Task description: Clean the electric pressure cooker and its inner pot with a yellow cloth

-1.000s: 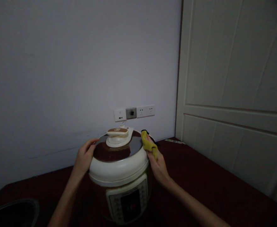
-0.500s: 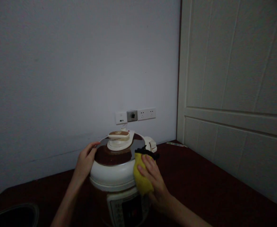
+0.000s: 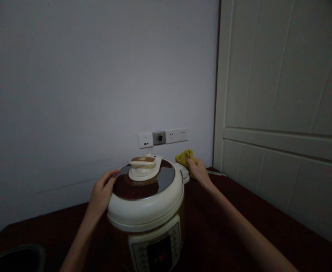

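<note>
A white and brown electric pressure cooker [image 3: 146,213] stands upright with its lid on, a handle [image 3: 142,163] on top and a control panel at the front. My left hand [image 3: 101,190] rests against the left rim of the lid, fingers bent over its edge; whether they grip it is hard to see. On the far right side, my right hand [image 3: 197,170] is closed around a yellow cloth [image 3: 185,155], beside the white side bracket [image 3: 183,173] of the cooker.
Behind the cooker, wall sockets [image 3: 176,136] and a grey switch plate [image 3: 159,138] sit on the pale wall. A panelled white door [image 3: 282,113] stands at right. A dark round rim [image 3: 41,253] shows at lower left on the dark red surface [image 3: 225,211].
My right hand has carried the yellow cloth from the front right of the lid back and to the right, past the side bracket. My left hand stays at the rim.
</note>
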### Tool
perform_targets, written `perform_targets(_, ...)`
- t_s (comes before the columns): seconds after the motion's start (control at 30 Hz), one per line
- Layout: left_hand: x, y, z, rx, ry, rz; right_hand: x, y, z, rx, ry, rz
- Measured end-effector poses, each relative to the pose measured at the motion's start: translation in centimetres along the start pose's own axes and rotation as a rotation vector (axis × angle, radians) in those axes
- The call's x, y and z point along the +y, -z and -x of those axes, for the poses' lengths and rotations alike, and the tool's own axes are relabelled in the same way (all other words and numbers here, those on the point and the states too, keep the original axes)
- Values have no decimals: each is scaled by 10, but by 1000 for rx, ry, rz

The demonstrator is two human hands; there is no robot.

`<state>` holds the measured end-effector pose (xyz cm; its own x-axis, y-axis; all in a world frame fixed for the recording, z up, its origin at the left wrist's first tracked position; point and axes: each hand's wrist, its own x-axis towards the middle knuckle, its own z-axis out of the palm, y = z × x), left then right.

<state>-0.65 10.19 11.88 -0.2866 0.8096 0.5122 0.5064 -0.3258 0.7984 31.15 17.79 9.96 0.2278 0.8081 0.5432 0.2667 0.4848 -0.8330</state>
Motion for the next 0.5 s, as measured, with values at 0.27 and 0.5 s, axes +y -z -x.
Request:
perform_targets(0.27, -1, 1, 0, -5, 9, 32, 14, -19, 28, -35, -96, -102)
perform_targets(0.5, -1, 1, 0, 0, 47, 47, 16, -3, 88, -20, 262, -31)
